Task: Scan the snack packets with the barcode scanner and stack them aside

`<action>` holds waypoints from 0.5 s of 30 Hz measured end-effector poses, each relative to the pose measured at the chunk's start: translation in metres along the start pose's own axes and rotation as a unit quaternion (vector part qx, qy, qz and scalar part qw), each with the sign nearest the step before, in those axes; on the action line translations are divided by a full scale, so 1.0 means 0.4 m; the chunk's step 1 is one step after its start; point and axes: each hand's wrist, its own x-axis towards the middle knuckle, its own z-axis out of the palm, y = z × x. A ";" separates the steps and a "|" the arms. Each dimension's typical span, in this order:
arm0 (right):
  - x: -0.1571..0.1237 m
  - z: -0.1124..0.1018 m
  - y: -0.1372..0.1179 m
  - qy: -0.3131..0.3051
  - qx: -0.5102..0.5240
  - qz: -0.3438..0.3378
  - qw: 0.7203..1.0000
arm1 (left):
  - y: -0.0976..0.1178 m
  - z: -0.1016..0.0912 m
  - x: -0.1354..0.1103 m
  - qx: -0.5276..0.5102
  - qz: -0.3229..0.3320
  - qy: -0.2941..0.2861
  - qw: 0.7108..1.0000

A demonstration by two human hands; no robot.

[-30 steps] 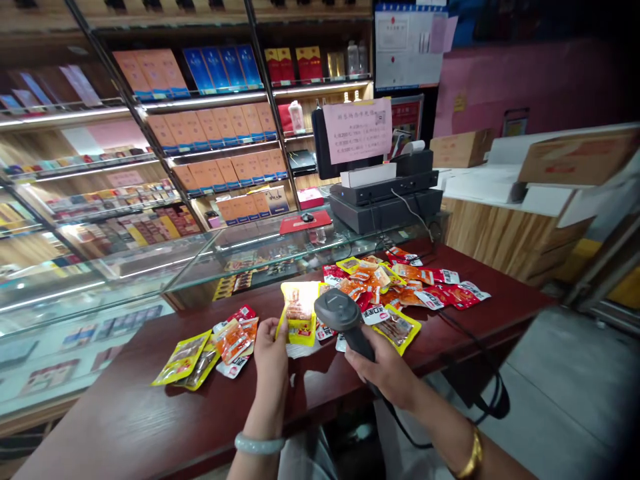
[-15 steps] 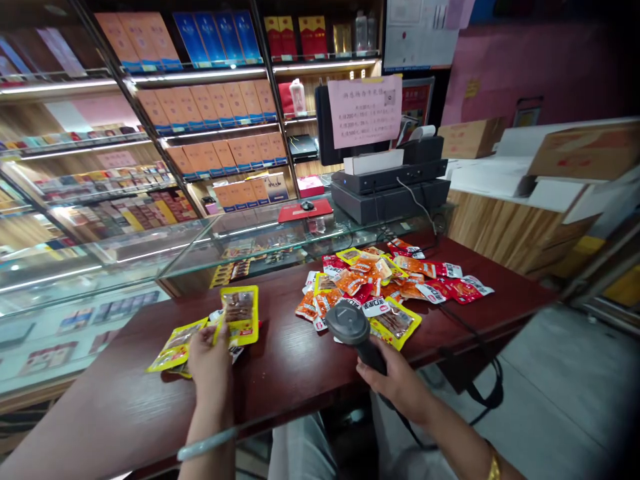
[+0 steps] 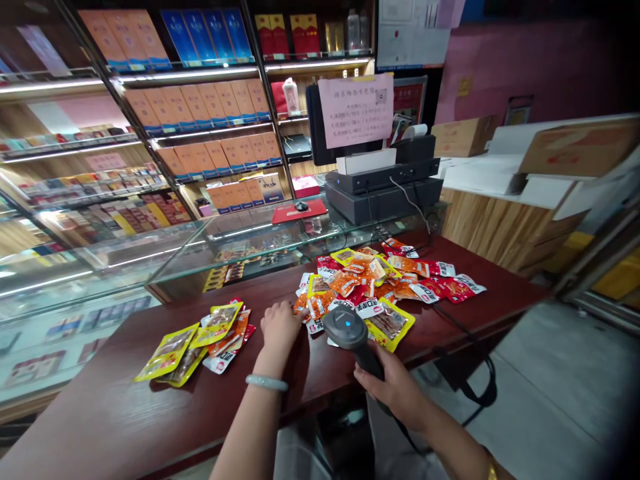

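My right hand (image 3: 393,390) grips the handle of a black barcode scanner (image 3: 350,333), its head raised over the near edge of a big heap of snack packets (image 3: 385,283) on the dark red counter (image 3: 125,413). My left hand (image 3: 280,325) reaches across to the left edge of that heap, its fingers curled down on an orange packet (image 3: 306,307); whether it grips the packet I cannot make out. A smaller pile of yellow and orange packets (image 3: 200,340) lies to the left, with a yellow packet (image 3: 217,319) on top.
A glass display case (image 3: 175,260) runs behind the counter. A black cash register (image 3: 385,187) with a pink notice (image 3: 356,110) stands at the back. Shelves of boxed goods (image 3: 200,107) fill the wall. The scanner's cable (image 3: 470,373) hangs off the counter's right edge.
My left hand carried a yellow packet from in front of the scanner to the left pile, let it go there, then reached right to the big heap. The scanner stayed roughly in place.
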 end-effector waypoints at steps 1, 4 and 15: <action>-0.001 0.000 -0.005 0.004 -0.004 -0.002 1.000 | 0.010 0.001 0.009 -0.001 -0.004 -0.010 1.000; -0.005 -0.002 -0.021 0.006 -0.009 -0.013 1.000 | 0.011 0.001 0.029 -0.017 -0.020 -0.019 0.999; 0.036 0.034 -0.014 -0.012 0.012 -0.038 0.999 | -0.152 0.028 -0.042 -0.383 -0.048 0.035 0.922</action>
